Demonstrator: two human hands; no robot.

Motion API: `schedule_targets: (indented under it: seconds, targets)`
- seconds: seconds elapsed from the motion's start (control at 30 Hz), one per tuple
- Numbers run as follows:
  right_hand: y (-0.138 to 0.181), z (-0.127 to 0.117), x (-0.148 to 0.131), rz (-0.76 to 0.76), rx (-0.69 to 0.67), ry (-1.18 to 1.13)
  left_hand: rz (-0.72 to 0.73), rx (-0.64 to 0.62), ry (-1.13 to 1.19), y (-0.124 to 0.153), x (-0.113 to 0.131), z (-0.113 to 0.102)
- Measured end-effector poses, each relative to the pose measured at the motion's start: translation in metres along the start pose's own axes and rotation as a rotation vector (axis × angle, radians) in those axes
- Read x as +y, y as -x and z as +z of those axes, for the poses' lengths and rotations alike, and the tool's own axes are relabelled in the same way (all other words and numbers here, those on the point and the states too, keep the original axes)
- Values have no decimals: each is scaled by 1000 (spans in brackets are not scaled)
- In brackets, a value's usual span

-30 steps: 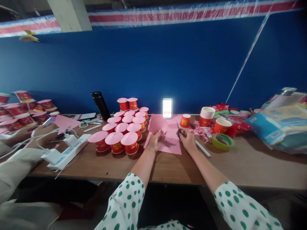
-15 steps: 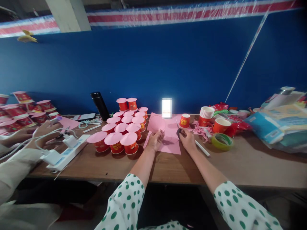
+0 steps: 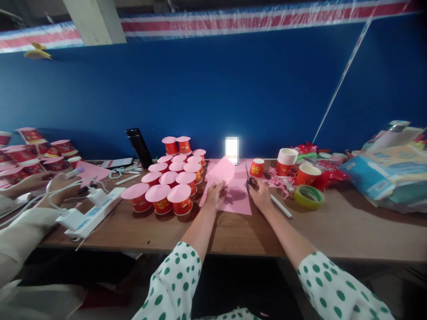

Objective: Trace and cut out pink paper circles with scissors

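Now the pink disc point(image 3: 224, 171) my left fingers point(image 3: 219, 188) pinch has swung rightward beyond them, probably offering fresh edge; right fingers point(image 3: 253, 183) curl round scissors point(image 3: 247, 181).

Fourteen pink-topped cups point(image 3: 179, 194) (central group), one pair of scissors point(image 3: 247, 181), one flask point(image 3: 139, 149); one power strip point(image 3: 110, 203)

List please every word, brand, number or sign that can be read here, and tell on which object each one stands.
No text can be read with certainty.
Red cups: gold marks, too blurred to read.
White power strip: small blue markings, too small to read.
Blue package: printed patches, too blurred to read.
Bright screen: pixelated, nothing legible.
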State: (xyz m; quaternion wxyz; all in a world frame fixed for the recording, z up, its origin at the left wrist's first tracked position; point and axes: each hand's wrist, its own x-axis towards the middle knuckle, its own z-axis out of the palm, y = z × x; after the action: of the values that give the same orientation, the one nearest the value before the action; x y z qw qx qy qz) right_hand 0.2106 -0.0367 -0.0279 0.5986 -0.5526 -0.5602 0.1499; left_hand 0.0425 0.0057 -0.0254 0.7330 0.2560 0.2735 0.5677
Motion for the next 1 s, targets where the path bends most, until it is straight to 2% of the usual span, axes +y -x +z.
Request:
schedule_targets:
  seconds: [0.23, 0.4, 0.63, 1.0]
  targets:
    - [1, 4, -2, 6, -109, -104, 33, 40, -60, 3, -2, 6]
    - [1, 6, -6, 40, -195, -144, 79, -8, -138, 2, -8, 7]
    - [7, 3, -16, 188, -354, -288, 114, -30, -145, 1, -10, 5]
    - [7, 3, -16, 248, -343, -312, 98, -2, -149, 2, -9, 6]
